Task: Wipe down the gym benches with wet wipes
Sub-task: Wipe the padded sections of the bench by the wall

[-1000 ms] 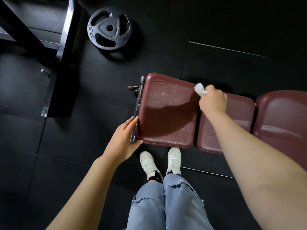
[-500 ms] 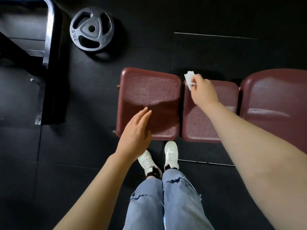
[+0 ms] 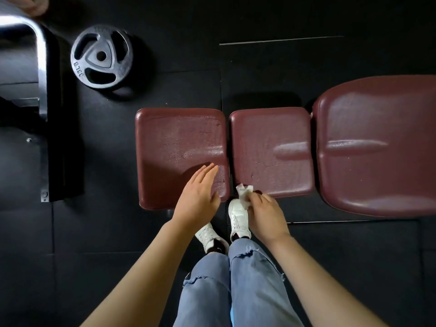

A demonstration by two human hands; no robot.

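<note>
Right hand [image 3: 265, 214] had pulled the wet wipe [image 3: 244, 193] back from the far edge of the middle pad [image 3: 271, 147] to its near-left corner since the last frame; left hand [image 3: 198, 197] barely shifted.

From my remote seat I saw the right fingers [image 3: 256, 201] curled round the crumpled white wipe, which touched the near edge of the middle pad beside the gap to the left pad [image 3: 174, 142]. Left fingers [image 3: 207, 172] were straight and close together, flat on the left pad's near-right corner, gripping nothing. The bench [image 3: 377, 128] ran left to right as three maroon pads on the black rubber floor [image 3: 306, 267]. A weight plate [image 3: 101, 59] lay flat on the floor, well apart from the left pad. White sneakers [image 3: 237, 218] stood just below the pads' near edge.
</note>
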